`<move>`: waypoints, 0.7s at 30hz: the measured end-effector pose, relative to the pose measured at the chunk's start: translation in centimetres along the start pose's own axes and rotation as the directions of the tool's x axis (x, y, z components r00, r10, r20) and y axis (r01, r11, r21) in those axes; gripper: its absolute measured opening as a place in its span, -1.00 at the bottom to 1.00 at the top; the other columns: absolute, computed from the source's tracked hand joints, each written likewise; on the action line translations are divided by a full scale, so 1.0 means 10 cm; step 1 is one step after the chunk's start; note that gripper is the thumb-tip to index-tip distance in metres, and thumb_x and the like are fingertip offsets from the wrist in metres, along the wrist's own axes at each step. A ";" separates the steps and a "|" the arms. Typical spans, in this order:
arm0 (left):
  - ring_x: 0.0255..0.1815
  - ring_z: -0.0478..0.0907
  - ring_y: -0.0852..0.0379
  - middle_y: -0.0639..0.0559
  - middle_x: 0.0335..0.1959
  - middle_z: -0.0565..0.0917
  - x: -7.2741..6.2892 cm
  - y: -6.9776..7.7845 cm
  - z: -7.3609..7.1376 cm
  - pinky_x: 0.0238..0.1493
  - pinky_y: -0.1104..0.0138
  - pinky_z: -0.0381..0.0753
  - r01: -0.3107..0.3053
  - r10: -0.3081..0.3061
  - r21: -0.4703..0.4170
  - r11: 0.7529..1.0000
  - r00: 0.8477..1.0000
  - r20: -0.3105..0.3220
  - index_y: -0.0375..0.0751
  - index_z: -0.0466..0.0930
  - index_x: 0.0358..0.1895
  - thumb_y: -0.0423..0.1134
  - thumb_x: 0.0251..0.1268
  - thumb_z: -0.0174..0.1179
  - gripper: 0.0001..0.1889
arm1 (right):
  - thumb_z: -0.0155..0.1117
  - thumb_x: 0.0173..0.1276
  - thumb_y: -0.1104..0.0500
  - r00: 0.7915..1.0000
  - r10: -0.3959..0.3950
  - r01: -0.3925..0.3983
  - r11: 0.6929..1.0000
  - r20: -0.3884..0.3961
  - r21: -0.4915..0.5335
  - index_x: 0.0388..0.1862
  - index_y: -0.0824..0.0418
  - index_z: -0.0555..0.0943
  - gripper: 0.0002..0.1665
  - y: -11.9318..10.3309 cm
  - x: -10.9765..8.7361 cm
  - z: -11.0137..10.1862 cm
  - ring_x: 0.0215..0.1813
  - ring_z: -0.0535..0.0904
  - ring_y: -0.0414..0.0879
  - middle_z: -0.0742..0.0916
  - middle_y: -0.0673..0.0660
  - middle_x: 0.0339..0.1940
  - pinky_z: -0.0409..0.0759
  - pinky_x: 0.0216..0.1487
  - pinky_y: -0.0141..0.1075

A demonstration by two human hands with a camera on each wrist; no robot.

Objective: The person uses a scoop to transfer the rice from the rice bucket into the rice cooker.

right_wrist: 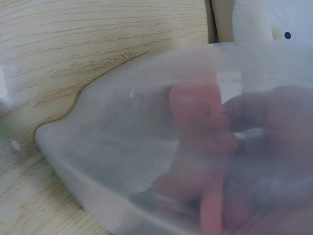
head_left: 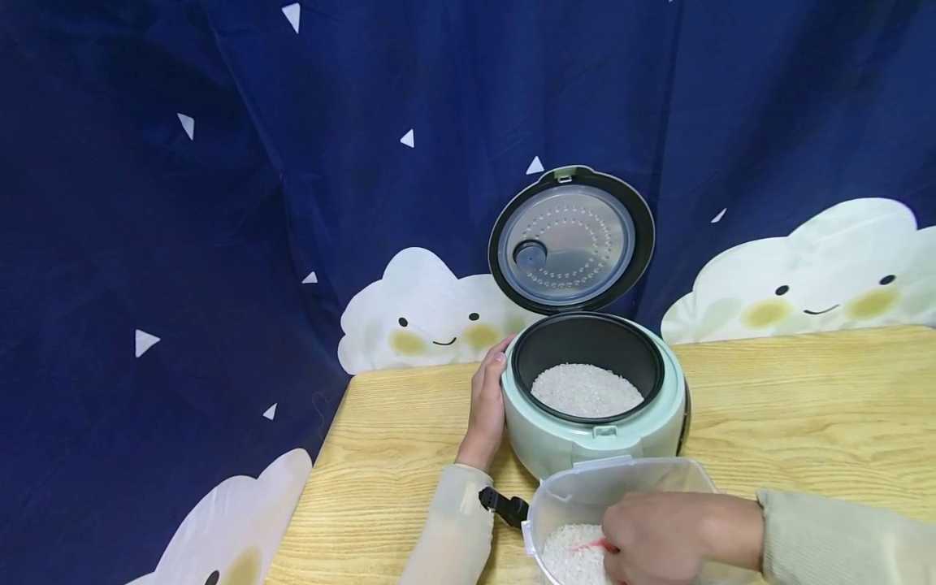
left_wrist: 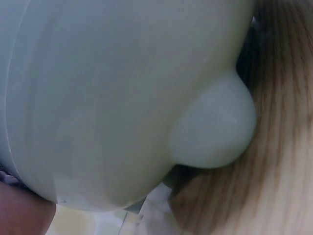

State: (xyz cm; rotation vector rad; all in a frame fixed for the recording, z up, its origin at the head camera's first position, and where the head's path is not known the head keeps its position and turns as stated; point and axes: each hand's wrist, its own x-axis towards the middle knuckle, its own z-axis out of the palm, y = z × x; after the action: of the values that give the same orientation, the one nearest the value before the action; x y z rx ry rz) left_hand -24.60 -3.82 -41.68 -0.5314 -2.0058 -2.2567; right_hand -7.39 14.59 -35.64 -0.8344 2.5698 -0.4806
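My left hand (head_left: 486, 410) rests against the left side of a pale green rice cooker (head_left: 592, 445), its fingers extended along the wall. The cooker's lid (head_left: 574, 244) stands up, and white rice (head_left: 585, 390) lies in the black inner pot (head_left: 563, 345). Close in front is a translucent plastic container (head_left: 585, 481) with more rice (head_left: 574, 552) in it. Inside that container, my right hand (head_left: 673, 528) grips a red scoop (right_wrist: 195, 103). The right wrist view shows the scoop blurred through the container wall, and its far end is hidden.
A wooden table (head_left: 804, 406) carries both vessels. Behind it hangs a dark blue curtain (head_left: 366, 187) printed with clouds and white triangles. A black strap (head_left: 504, 508) sits at the left wrist, beside the container's rim.
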 end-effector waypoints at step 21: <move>0.54 0.42 0.05 0.01 0.46 0.55 -0.01 -0.01 0.01 0.64 0.20 0.31 0.004 -0.004 -0.006 1.000 1.000 -0.006 -0.12 0.48 0.45 -0.03 0.61 -0.24 -0.46 | 0.21 0.30 0.05 0.996 -0.063 0.067 0.996 -0.065 0.063 -0.78 -0.03 0.36 -0.56 0.03 -0.04 -0.02 -0.65 0.04 -0.35 0.22 -0.30 -0.74 0.01 -0.71 -0.48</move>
State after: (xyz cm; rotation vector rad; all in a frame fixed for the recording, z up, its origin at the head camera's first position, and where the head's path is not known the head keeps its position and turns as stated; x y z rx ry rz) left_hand -24.52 -3.68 -41.81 -0.5214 -1.9999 -2.2644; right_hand -7.31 15.15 -35.49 -0.8956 2.5752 -0.6152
